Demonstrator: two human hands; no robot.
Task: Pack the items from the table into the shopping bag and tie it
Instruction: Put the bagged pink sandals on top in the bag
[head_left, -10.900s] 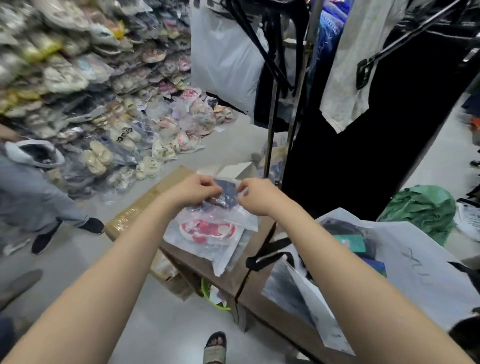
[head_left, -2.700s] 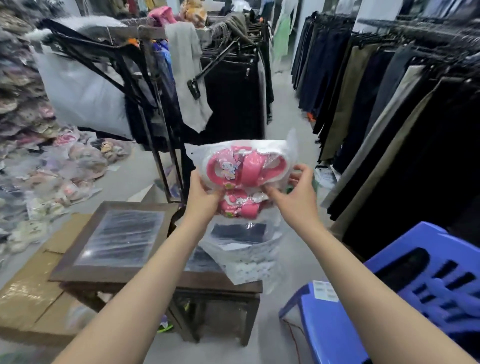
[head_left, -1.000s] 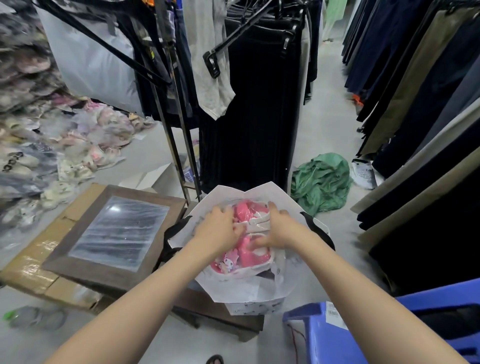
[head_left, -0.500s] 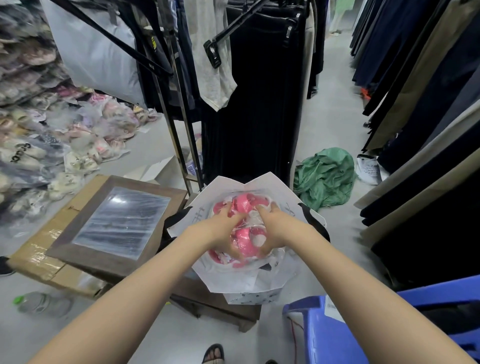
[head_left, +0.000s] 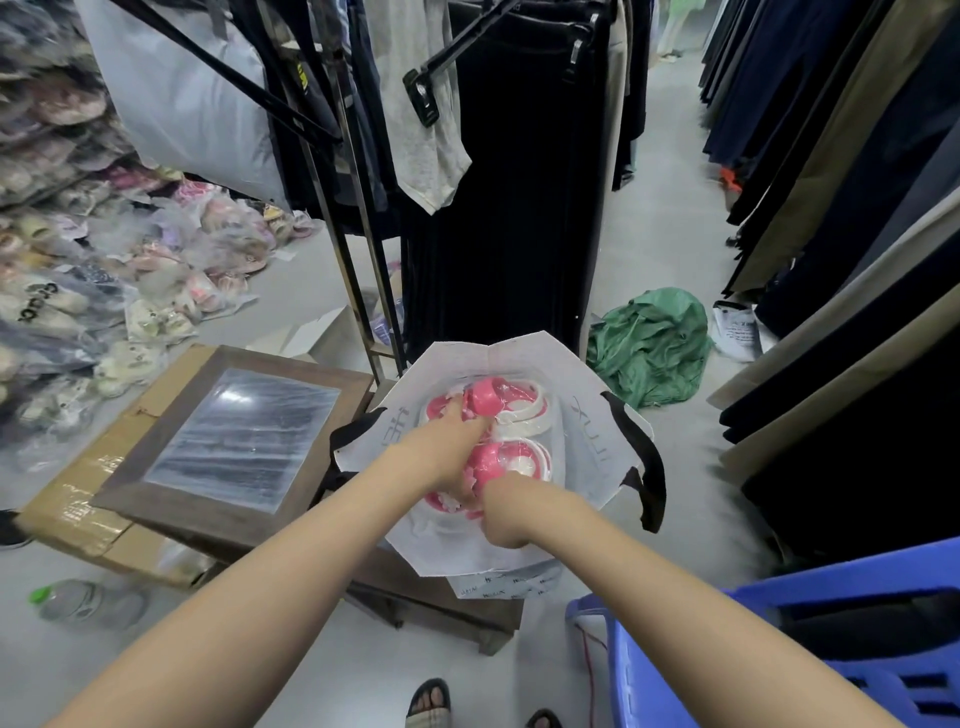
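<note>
Pink sandals in clear wrap, the sandals packet (head_left: 514, 410), lay under both my hands. My left hand (head_left: 441, 457) rested on top, fingers (head_left: 460, 418) flat and pressing down. My right hand (head_left: 506, 514) sat at the near end, its fingers tucked out of sight, so I could not tell whether they gripped the wrap. The packet's long axis ran straight away from me, far end toward the clothes rack, inside the gaping shopping bag (head_left: 524, 358) on the surface (head_left: 156, 499). Black handles (head_left: 652, 467) hung loose on either side, which I judged I would need next for tying.

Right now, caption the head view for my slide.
Left hand and right hand press plastic-wrapped pink sandals into the open white shopping bag.
</note>
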